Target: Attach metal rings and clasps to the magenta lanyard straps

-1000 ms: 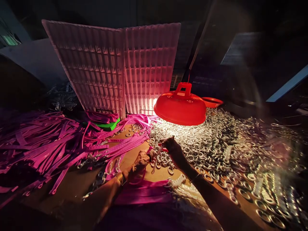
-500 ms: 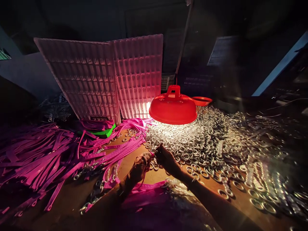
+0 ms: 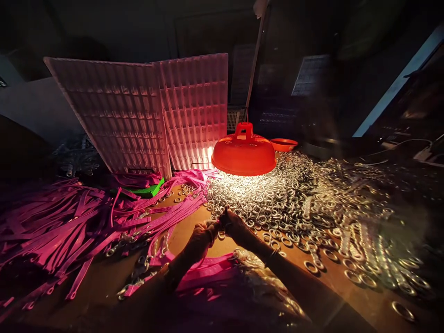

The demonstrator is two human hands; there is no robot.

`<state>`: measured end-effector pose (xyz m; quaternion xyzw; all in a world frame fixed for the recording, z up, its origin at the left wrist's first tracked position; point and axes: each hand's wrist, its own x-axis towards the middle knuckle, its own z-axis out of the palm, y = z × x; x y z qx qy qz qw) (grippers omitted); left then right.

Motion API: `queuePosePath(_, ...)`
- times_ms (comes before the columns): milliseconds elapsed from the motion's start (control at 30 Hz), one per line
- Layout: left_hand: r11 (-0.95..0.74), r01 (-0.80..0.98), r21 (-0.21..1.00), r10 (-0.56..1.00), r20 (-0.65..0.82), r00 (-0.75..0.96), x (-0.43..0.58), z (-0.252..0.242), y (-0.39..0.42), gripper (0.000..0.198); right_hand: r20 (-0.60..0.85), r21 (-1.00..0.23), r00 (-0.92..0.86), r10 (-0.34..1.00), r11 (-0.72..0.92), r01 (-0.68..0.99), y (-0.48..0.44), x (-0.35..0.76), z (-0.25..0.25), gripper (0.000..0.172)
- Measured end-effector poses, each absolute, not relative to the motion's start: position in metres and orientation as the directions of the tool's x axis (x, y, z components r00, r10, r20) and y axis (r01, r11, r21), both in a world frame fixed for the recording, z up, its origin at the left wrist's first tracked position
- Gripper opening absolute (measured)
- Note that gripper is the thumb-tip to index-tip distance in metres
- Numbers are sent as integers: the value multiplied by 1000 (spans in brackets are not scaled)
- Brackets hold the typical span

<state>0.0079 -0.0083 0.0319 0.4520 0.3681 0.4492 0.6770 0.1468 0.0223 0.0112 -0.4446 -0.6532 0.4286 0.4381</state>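
Several pink straps (image 3: 215,269) lie nearest the wearer, on the near side of the red lamp (image 3: 243,155), between the two forearms. Just beside them, also nearer than the lamp, is a pale, crinkled bundle (image 3: 258,277), partly behind the right forearm. One loose metal ring (image 3: 394,306) rests well to the right of the lamp and closer in.

Farther on, in front of the lamp and a little below its rim, the left hand (image 3: 201,237) and the right hand (image 3: 233,225) meet at the fingertips. Fingers on both look bent inward, but shadow hides whatever lies between them, so I cannot tell what either is gripping.

Left of the lamp spreads a tangled heap of pink straps (image 3: 55,226), with metal chain pieces (image 3: 141,263) along its near right edge. A deep pile of metal rings (image 3: 277,199) fills the table beneath the lamp and out to its right. A green tray (image 3: 152,188) sits left of the lamp, partly under straps.

Behind the lamp on its left stand two ribbed panels (image 3: 194,106); just behind its right side is a red dish (image 3: 283,145).
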Motion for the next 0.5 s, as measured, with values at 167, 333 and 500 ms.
queuePosePath(167,133,-72,988,969,-115,218,10,28,-12,39,94,-950,-266,959,166,263,23,145,24,12)
queuePosePath(333,276,-51,960,931,-254,263,3,49,-9,43,97,-942,-391,915,211,259,22,147,55,27)
queuePosePath(500,394,-46,918,856,-348,382,-17,96,-14,33,71,-889,-567,820,310,336,-12,163,89,29)
